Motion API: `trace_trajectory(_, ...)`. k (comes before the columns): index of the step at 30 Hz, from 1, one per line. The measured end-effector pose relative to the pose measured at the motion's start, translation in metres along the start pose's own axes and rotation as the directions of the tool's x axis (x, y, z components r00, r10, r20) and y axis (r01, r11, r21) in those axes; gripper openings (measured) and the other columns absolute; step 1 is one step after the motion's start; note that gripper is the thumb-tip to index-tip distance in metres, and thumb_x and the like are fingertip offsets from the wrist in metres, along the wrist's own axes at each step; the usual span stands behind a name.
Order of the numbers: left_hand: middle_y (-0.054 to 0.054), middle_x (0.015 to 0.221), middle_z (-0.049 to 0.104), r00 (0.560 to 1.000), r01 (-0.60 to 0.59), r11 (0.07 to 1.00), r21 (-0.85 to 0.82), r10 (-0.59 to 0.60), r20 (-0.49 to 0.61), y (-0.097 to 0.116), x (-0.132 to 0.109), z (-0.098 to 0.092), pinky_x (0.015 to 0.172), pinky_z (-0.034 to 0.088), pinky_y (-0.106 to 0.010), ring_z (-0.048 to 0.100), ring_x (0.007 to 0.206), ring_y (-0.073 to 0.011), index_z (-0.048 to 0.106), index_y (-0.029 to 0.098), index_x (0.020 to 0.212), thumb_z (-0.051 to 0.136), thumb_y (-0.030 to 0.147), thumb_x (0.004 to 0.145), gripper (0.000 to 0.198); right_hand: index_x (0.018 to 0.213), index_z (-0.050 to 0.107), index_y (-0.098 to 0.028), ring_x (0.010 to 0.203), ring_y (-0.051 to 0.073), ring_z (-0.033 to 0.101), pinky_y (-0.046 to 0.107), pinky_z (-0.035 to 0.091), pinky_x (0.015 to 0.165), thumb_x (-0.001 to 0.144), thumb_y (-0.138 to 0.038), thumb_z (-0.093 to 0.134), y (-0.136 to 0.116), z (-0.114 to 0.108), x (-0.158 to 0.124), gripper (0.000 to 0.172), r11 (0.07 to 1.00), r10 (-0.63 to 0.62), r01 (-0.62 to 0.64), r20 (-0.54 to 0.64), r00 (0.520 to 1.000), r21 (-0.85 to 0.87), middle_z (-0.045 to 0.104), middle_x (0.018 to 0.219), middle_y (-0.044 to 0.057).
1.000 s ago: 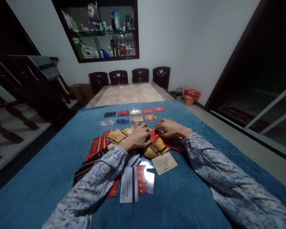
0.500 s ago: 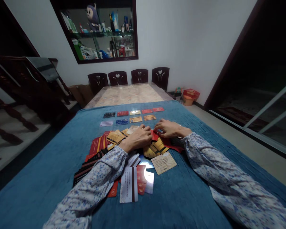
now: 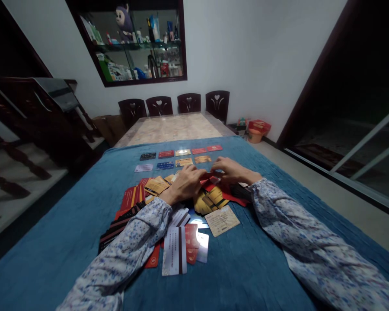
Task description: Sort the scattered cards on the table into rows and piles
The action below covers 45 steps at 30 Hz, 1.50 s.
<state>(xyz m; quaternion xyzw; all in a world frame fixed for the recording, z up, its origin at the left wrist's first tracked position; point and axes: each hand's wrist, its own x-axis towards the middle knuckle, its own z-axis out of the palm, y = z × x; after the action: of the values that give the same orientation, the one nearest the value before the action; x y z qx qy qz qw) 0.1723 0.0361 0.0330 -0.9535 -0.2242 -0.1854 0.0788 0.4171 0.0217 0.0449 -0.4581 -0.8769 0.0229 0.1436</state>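
A loose heap of plastic cards [image 3: 155, 203], red, gold, black and white, lies on a blue cloth [image 3: 68, 233]. My left hand [image 3: 183, 185] and my right hand [image 3: 231, 170] meet over the heap's far side, fingers curled together round a red card [image 3: 209, 177] held between them just above the pile. Two neat rows of cards [image 3: 181, 158] are laid out beyond the hands. A beige card [image 3: 222, 220] and a white striped card [image 3: 175, 250] lie at the near edge of the heap.
A bare marble tabletop [image 3: 175, 127] continues past the cloth, with several dark chairs [image 3: 175, 103] against the wall. A wall cabinet [image 3: 136, 41] holds bottles and a toy. A staircase rises at the left; a red basket [image 3: 257, 129] stands on the floor at the right.
Both hands have drawn closer together and lifted slightly off the pile, now pinching a red card between them. The view has drifted a little.
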Motion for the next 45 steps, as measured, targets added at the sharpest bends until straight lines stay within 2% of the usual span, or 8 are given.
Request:
trace_trajectory(2,-0.013,0.113,0.073,0.999,0.042,0.999,-0.027,-0.042,-0.012,-0.001,-0.001,0.000,0.093,0.046,-0.042,0.061,0.104,-0.0275,0.064,0.016,0.128,0.054,0.011,0.090,0.039,0.097,0.081,-0.020,0.091,0.023,0.062,0.031,0.045,0.077,0.089,-0.022,0.066,-0.003,-0.003,-0.001,0.017,1.000,0.016,-0.016,-0.021,1.000,-0.020,0.071,0.090,0.010)
trace_trajectory(5,-0.012,0.113,0.073,0.996,0.088,0.995,-0.052,-0.088,0.000,-0.003,-0.002,0.000,0.093,0.047,-0.041,0.061,0.105,-0.0282,0.061,0.017,0.136,0.055,0.010,0.087,0.050,0.098,0.080,-0.020,0.090,0.022,0.062,0.031,0.044,0.078,0.089,-0.018,0.064,-0.005,-0.006,-0.001,0.019,1.000,0.014,-0.015,-0.028,1.000,-0.011,0.073,0.092,0.010)
trace_trajectory(11,-0.010,0.107,0.073,0.992,0.129,0.988,-0.085,-0.128,0.023,-0.007,-0.003,0.002,0.095,0.046,-0.043,0.061,0.103,-0.0281,0.067,0.022,0.129,0.053,0.010,0.086,0.046,0.099,0.078,-0.020,0.095,0.024,0.063,0.032,0.045,0.082,0.086,-0.011,0.063,0.002,-0.003,0.000,0.021,0.999,-0.004,0.007,-0.076,0.997,0.038,0.075,0.095,0.009)
trace_trajectory(18,-0.011,0.106,0.072,0.989,0.148,0.984,-0.096,-0.145,0.036,-0.008,-0.003,0.002,0.093,0.047,-0.043,0.061,0.103,-0.0285,0.067,0.019,0.128,0.052,0.010,0.085,0.046,0.107,0.067,-0.020,0.092,0.021,0.062,0.028,0.043,0.079,0.083,-0.008,0.065,0.008,0.005,0.001,0.027,0.999,0.024,-0.018,-0.120,0.992,0.051,0.071,0.096,0.006)
trace_trajectory(27,-0.011,0.097,0.068,0.980,0.199,0.976,-0.091,-0.196,0.042,-0.005,-0.002,0.003,0.089,0.050,-0.041,0.062,0.096,-0.0286,0.068,0.019,0.124,0.053,0.011,0.083,0.045,0.108,0.066,-0.021,0.092,0.021,0.063,0.028,0.043,0.079,0.086,-0.011,0.063,0.003,0.003,-0.002,0.024,0.997,0.076,-0.074,-0.066,0.995,0.026,0.070,0.101,0.007)
trace_trajectory(33,-0.009,0.093,0.068,0.969,0.243,0.965,-0.096,-0.239,0.055,-0.005,-0.002,0.008,0.085,0.051,-0.039,0.063,0.089,-0.0266,0.065,0.020,0.129,0.053,0.010,0.081,0.050,0.112,0.066,-0.022,0.093,0.021,0.063,0.029,0.042,0.081,0.088,-0.011,0.061,0.004,0.007,0.000,0.027,0.998,0.065,-0.063,-0.068,0.996,0.026,0.071,0.103,0.007)
trace_trajectory(38,-0.009,0.102,0.071,0.955,0.290,0.941,-0.174,-0.297,-0.016,-0.008,-0.002,0.012,0.091,0.052,-0.040,0.064,0.094,-0.0255,0.066,0.021,0.127,0.051,0.010,0.085,0.046,0.115,0.064,-0.021,0.098,0.024,0.062,0.032,0.039,0.083,0.088,-0.016,0.066,0.000,0.006,0.003,0.027,0.995,0.073,-0.076,-0.045,0.996,-0.061,0.072,0.105,0.008)
trace_trajectory(45,-0.010,0.110,0.072,0.930,0.328,0.919,-0.220,-0.355,-0.098,-0.009,-0.002,0.009,0.097,0.051,-0.042,0.064,0.103,-0.0263,0.065,0.020,0.130,0.049,0.006,0.085,0.050,0.122,0.058,-0.018,0.108,0.029,0.060,0.035,0.036,0.088,0.086,-0.026,0.073,-0.003,0.011,0.003,0.039,0.984,0.015,-0.042,-0.157,0.987,-0.171,0.070,0.117,0.014)
